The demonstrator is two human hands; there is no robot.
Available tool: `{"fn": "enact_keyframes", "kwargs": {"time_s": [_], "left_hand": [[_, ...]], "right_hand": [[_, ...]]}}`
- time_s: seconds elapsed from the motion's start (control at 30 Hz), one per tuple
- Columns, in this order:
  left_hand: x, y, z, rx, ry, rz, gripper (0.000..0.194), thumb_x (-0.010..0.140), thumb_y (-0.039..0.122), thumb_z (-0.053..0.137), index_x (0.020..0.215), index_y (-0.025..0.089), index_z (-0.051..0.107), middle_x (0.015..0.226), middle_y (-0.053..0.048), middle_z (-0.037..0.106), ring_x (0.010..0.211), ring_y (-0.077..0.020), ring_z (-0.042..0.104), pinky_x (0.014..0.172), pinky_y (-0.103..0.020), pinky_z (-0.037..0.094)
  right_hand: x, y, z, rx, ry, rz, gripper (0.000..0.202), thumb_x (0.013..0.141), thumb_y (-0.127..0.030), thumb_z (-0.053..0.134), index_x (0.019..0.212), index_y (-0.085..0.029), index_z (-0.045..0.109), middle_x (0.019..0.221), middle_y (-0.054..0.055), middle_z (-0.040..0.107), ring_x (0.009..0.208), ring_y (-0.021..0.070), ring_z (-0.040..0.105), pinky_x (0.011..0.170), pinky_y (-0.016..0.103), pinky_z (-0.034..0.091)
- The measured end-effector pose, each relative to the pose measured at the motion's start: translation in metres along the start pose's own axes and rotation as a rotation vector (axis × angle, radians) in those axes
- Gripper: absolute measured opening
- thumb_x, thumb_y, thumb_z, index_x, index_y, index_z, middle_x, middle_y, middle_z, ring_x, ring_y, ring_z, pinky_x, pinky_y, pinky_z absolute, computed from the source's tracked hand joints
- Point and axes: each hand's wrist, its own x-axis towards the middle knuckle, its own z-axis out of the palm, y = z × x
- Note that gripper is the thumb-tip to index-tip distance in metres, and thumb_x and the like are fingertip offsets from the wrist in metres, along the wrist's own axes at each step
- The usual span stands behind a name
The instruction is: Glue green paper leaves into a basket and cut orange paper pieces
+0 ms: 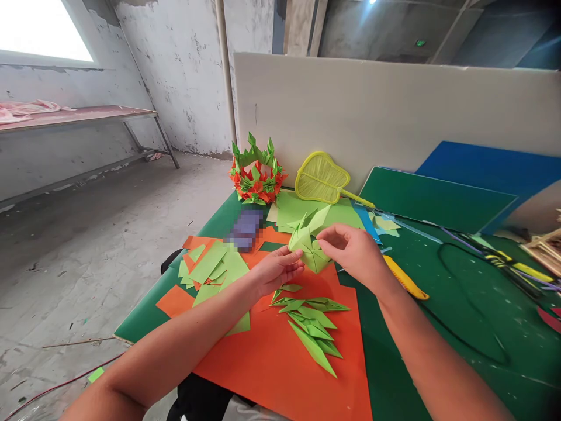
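Green origami piece being held
Left hand is pinching its left side, right hand its right, grips closed.

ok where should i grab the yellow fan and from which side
Best by the slim handle, probably from the right: it juts rightward and slightly toward you, clear of the broad yellow fan, which seems to lean against the pale board.

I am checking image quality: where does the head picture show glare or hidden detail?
Head view: glare fills the white rectangular window; a small white lamp flares at top; coarse pixels hide a bluish rectangular object; the folded light-green paper piece looks fairly sharp.
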Motion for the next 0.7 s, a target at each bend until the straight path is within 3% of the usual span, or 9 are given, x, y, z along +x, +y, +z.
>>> {"fn": "enact_keyframes", "kwargs": {"time_s": [0.4, 0.7], "left_hand": [[-0.0003, -0.0004, 0.0011, 0.003, 0.019, -0.002, 0.013, 0.080, 0.013, 0.070, 0.091, 0.014, 0.062, 0.081, -0.002, 0.062, 0.067, -0.0071, 0.062, 0.072, -0.019, 0.054], [-0.0022, 0.0011, 0.0039, -0.013, 0.062, -0.014, 0.008, 0.082, 0.011, 0.067, 0.085, 0.014, 0.060, 0.077, -0.001, 0.061, 0.065, -0.0075, 0.063, 0.070, -0.019, 0.054]], "right_hand": [[0.0016, 0.0033, 0.0003, 0.023, -0.053, 0.000, 0.013, 0.077, -0.032, 0.059, 0.082, -0.021, 0.064, 0.078, 0.002, 0.070, 0.070, 0.0165, 0.065, 0.064, 0.027, 0.052], [-0.0022, 0.0046, 0.0035, -0.174, -0.135, -0.039, 0.036, 0.074, -0.035, 0.064, 0.108, -0.027, 0.055, 0.096, 0.002, 0.065, 0.086, 0.0185, 0.064, 0.071, 0.030, 0.051]]}}
